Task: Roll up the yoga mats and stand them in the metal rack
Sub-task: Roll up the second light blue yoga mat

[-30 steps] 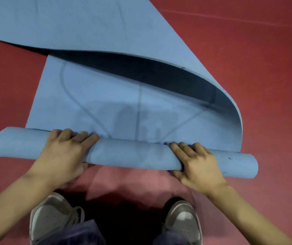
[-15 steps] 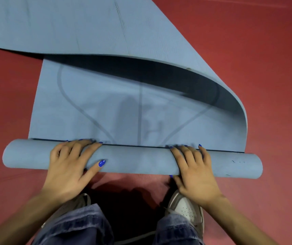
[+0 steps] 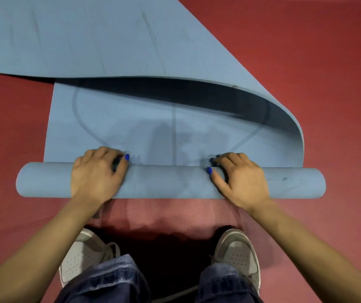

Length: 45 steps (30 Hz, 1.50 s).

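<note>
Blue foam fills most of the view: a yoga mat (image 3: 114, 119) lies on a red floor (image 3: 328, 62), part rolled and part flat. The rolled part (image 3: 168, 182) is a thick tube lying crosswise from 9 o'clock to 3 o'clock, just below the middle of the frame, with its ends sticking out past both hands. Beyond it, toward 12 o'clock, the flat stretch shows faint dark printed lines, a curve and a straight centre line. Farther up, the far part of the mat is folded back over the flat stretch, its edge lifted in a curl at 2 o'clock with a dark shadowed gap beneath it; this folded sheet covers the upper left of the frame.

Left hand (image 3: 96, 173) sits on the tube left of centre, its fingers (image 3: 107, 153) curled over the far side of the roll and clamped on it, the thumb with a blue nail resting on top. Right hand (image 3: 240, 178) sits on the tube right of centre in the same way, fingers wrapped over the far edge and gripping the roll, thumb with a blue nail pointing toward 9 o'clock.

At 6 o'clock stand two grey-white sneakers (image 3: 236, 256) on the floor, near the tube, with blue jeans (image 3: 109, 278) above them.
</note>
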### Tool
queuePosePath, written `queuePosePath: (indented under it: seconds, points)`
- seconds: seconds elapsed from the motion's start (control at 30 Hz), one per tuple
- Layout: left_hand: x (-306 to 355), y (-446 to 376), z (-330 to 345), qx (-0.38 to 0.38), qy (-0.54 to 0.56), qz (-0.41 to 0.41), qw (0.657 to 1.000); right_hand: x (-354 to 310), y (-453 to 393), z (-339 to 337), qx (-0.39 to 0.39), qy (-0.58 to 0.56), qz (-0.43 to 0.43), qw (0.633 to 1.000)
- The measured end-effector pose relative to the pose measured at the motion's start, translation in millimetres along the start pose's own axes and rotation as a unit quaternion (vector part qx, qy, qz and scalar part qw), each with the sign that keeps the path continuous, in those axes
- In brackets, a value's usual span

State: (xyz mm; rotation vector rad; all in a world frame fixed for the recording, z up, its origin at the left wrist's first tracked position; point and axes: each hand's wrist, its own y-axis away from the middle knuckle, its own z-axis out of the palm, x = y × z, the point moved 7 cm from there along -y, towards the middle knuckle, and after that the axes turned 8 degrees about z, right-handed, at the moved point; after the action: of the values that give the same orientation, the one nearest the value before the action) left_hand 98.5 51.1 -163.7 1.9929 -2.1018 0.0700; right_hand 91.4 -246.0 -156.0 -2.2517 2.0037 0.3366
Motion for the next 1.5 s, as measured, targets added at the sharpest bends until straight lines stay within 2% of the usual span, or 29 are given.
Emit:
queuePosePath:
  seconds: [0.23, 0.37, 0.43, 0.5, 0.6, 0.73, 0.8, 0.87, 0.97, 1.1, 1.2, 1.27, 1.37, 1.5]
  points:
    - [-3, -16, -14, 0.099, 0.053, 0.014, 0.994, 2, -27, -11, 0.056, -0.033, -0.017, 0.998]
    - [-3, -33, -21, 0.109, 0.082, 0.017, 0.990, 2, -47, -15, 0.068, -0.024, -0.024, 0.997]
    - [-1, -42, -24, 0.107, 0.090, 0.042, 0.989, 3, -59, -17, 0.068, -0.020, -0.023, 0.997]
    - [9, -49, -29, 0.103, 0.083, 0.101, 0.986, 4, -70, -19, 0.069, -0.016, -0.019, 0.997]
    - [32, -47, -30, 0.075, 0.028, 0.212, 0.974, 4, -81, -18, 0.054, -0.018, -0.015, 0.998]
    - [34, -24, -19, 0.001, -0.040, 0.194, 0.980, 8, -86, -17, 0.045, -0.033, -0.004, 0.998]
    - [34, -10, -4, -0.025, -0.107, 0.208, 0.972, 7, -87, -18, 0.050, -0.033, -0.007, 0.998]
    - [32, -9, 5, -0.028, -0.137, 0.217, 0.966, 4, -89, -18, 0.054, -0.024, -0.021, 0.998]
    - [33, -18, 4, -0.055, -0.148, 0.207, 0.966, 0, -84, -28, 0.114, 0.008, -0.047, 0.992]
    - [30, -46, -3, -0.141, -0.115, 0.203, 0.962, -1, -39, -50, 0.199, -0.010, 0.016, 0.980]
    - [26, -72, -3, -0.267, -0.019, 0.164, 0.949, -3, 3, -37, 0.164, -0.019, 0.067, 0.984]
    - [26, -83, -1, -0.299, 0.004, 0.164, 0.940, 0, 14, -23, 0.135, -0.013, 0.072, 0.988]
    - [22, -90, -1, -0.265, 0.025, 0.179, 0.947, 2, 11, -12, 0.116, -0.050, 0.050, 0.991]
    - [18, -97, -20, -0.088, 0.045, 0.170, 0.981, 8, -16, -9, 0.081, -0.084, 0.051, 0.992]
